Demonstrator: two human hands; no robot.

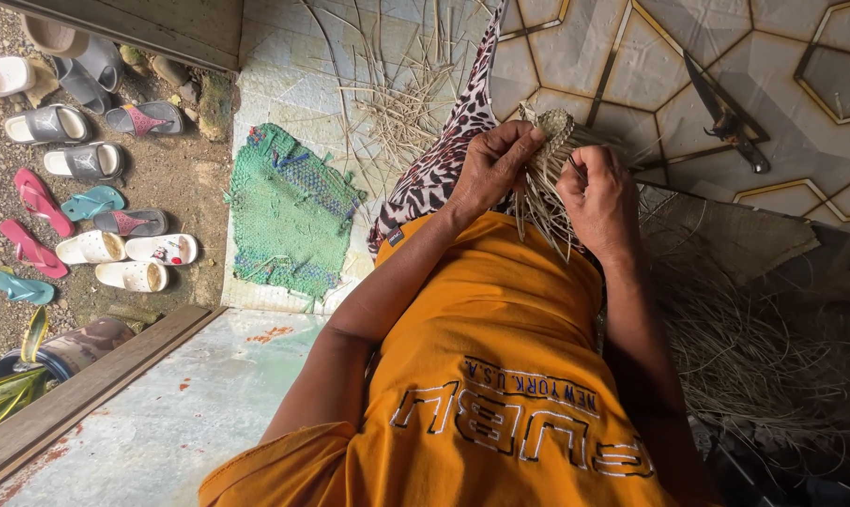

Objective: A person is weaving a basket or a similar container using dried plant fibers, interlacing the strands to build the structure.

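1. Cloth fills the near edge of our view: the orange shirt (500,376) covers our chest and lap, and both bare forearms rise from it towards the work.

2. Our left hand (493,164) is closed on the near left side of the small woven piece (554,131), thumb and fingers pinching its rim, wrist bent slightly inward.

3. Our right hand (601,192) is curled shut around the loose strands (542,211) that hang from the woven piece down over the shirt; whether it pinches one strand or several we cannot tell.

4. The woven piece sits between both hands, held up off the tiled floor (781,113) above our lap, just beside the patterned cloth (444,160).

5. We judge that weaving is under way: a small started section, many free ends. The next move calls for the left hand to keep the rim steady while the right hand separates one strand and threads it across.

6. A heap of dry fibre (744,347) lies by the right edge of the floor.

7. A green mat (289,211) lies at the floor's left edge, with sandals (87,216) on the ground beyond it.

8. Farthest off, a knife (725,117) rests on the tiles.
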